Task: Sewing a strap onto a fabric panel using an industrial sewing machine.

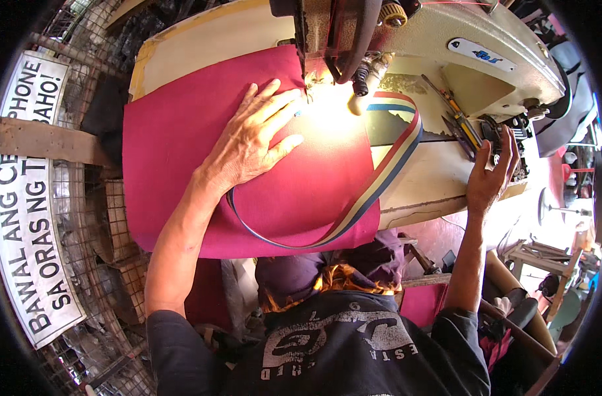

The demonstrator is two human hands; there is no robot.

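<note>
The worn, pale counter (423, 188) carries a maroon cloth (175, 145) overhanging its near edge, a sewing machine (472, 33) along its far edge, and a few slim tools (468, 125) toward its right edge.

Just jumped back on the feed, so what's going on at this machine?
A person sits at a sewing machine. Their left hand lies spread on magenta fabric, beside the brightly lit needle area. A striped strap loops over the fabric. The right hand is raised near the hand tools; whether it touches anything is unclear.
</note>
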